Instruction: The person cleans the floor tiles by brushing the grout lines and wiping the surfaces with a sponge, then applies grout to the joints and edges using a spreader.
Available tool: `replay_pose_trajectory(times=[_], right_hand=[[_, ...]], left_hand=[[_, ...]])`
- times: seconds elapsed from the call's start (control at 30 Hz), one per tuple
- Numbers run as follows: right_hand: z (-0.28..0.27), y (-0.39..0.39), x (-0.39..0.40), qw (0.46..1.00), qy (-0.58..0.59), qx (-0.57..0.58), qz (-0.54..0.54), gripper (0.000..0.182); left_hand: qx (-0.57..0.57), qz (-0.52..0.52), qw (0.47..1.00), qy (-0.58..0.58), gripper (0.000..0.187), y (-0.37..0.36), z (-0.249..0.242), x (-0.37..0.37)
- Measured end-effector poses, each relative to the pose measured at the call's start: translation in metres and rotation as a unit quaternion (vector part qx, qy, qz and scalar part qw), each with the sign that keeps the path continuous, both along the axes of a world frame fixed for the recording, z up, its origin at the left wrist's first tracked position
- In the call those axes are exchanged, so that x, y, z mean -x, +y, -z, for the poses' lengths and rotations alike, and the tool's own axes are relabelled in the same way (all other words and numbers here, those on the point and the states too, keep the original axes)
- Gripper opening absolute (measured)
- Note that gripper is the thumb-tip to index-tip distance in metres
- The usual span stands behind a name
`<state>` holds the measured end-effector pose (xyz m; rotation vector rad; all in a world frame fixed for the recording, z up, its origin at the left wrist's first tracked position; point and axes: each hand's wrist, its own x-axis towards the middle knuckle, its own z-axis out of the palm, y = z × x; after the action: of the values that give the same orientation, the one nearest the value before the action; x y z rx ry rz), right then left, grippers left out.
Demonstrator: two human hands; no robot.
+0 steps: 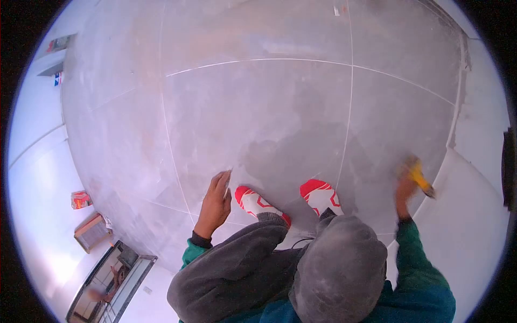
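My right hand (405, 189), smeared by motion, grips a blurred yellow tool (417, 175) with a dark end, low beside the base of the right-hand wall. What kind of tool it is I cannot make out. Left of my feet, my left hand (216, 203) hovers over the grey tiled floor (258, 107), its fingers bent towards the thumb. A thin pale sliver shows at those fingertips, too small to name. Both my feet, in white and red socks (321, 196), rest on the floor, with a darker patch in front of them.
The white wall (452, 215) runs close along my right side. At the left wall stand a red packet (81, 199), a brown box (92, 232) and a dark-framed mirror (110, 282) reflecting a person. A small white scrap (337, 11) lies far ahead.
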<state>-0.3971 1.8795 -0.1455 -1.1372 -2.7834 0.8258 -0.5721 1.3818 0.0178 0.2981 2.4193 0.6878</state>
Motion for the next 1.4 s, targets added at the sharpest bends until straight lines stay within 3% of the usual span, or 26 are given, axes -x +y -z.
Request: replay_pose_trajectory(times=[0.1,0.17,0.2,0.23,0.3,0.33,0.43,0.5,0.57,0.6,0.63,0.7,0.77,0.83,0.87,0.97,1.0,1.03,1.1,1.2,1.27,1.33,1.4], right_hand=[[0.077,-0.154,0.185,0.969,0.004,-0.016,-0.246,0.026],[0.025,-0.256,0.344,0.954,0.201,-0.06,-0.216,0.026],[-0.042,-0.275,0.396,0.951,0.214,0.136,-0.177,0.028],[-0.052,-0.294,0.441,0.955,0.118,0.221,-0.161,0.032],[-0.093,-0.29,0.472,0.945,0.125,0.222,-0.203,0.035],[-0.111,-0.286,0.473,0.937,0.188,0.203,-0.212,0.034],[-0.123,-0.228,0.426,0.897,0.307,0.14,-0.286,0.031],[-0.109,-0.158,0.369,0.93,0.206,0.148,-0.267,0.032],[-0.092,-0.097,0.307,0.949,0.226,0.154,-0.157,0.033],[-0.087,-0.073,0.276,0.959,0.174,0.215,-0.061,0.034],[-0.08,-0.05,0.247,0.969,0.189,0.152,-0.053,0.035],[-0.068,-0.026,0.194,0.978,0.199,0.057,-0.036,0.033],[-0.076,-0.029,0.159,0.969,0.195,0.149,0.019,0.033],[-0.089,-0.037,0.147,0.969,0.131,0.195,0.072,0.034],[-0.098,-0.042,0.15,0.962,0.074,0.238,0.112,0.034],[-0.091,-0.048,0.154,0.956,0.142,0.244,0.073,0.036],[-0.085,-0.049,0.154,0.975,0.145,0.168,0.029,0.036],[-0.09,-0.046,0.139,0.975,0.137,0.169,0.036,0.036],[-0.102,-0.049,0.152,0.961,0.09,0.256,0.048,0.036],[-0.101,-0.058,0.155,0.952,0.165,0.253,0.052,0.034],[-0.107,-0.061,0.15,0.959,0.124,0.25,0.054,0.033],[-0.106,-0.059,0.168,0.963,0.118,0.237,0.042,0.032],[-0.108,-0.069,0.165,0.936,0.16,0.304,0.074,0.032]], left_hand=[[0.045,0.062,0.992,0.101,0.05,0.031,0.017,0.023],[0.022,0.098,0.982,0.159,0.046,0.058,0.037,0.035],[0.0,0.107,0.978,0.181,0.043,0.073,0.052,0.037],[0.009,0.138,0.976,0.169,0.039,0.087,0.066,0.039],[0.002,0.215,0.956,0.2,0.033,0.106,0.11,0.037],[-0.02,0.256,0.936,0.24,0.032,0.117,0.133,0.032],[-0.042,0.249,0.909,0.331,0.029,0.181,0.139,0.044],[-0.023,0.24,0.907,0.345,0.028,0.199,0.148,0.068],[0.025,0.185,0.948,0.258,0.026,0.208,0.151,0.117],[0.01,0.165,0.933,0.319,0.024,0.202,0.144,0.134],[-0.006,0.144,0.911,0.386,0.021,0.199,0.137,0.145],[-0.04,0.184,0.89,0.414,0.019,0.197,0.155,0.091],[-0.075,0.225,0.863,0.446,0.017,0.206,0.159,0.095],[0.044,0.147,0.911,0.383,0.018,0.208,0.146,0.142],[0.116,0.198,0.897,0.377,0.018,0.215,0.143,0.155],[0.015,0.254,0.866,0.43,0.018,0.221,0.164,0.125],[0.04,0.225,0.866,0.444,0.017,0.217,0.154,0.141],[0.072,0.215,0.9,0.373,0.02,0.225,0.141,0.157],[0.125,0.295,0.889,0.327,0.02,0.238,0.136,0.153],[0.064,0.257,0.89,0.372,0.02,0.233,0.127,0.145],[0.083,0.214,0.897,0.379,0.021,0.228,0.13,0.171],[0.087,0.192,0.882,0.421,0.022,0.235,0.141,0.179],[-0.004,0.226,0.84,0.494,0.023,0.239,0.148,0.139]])
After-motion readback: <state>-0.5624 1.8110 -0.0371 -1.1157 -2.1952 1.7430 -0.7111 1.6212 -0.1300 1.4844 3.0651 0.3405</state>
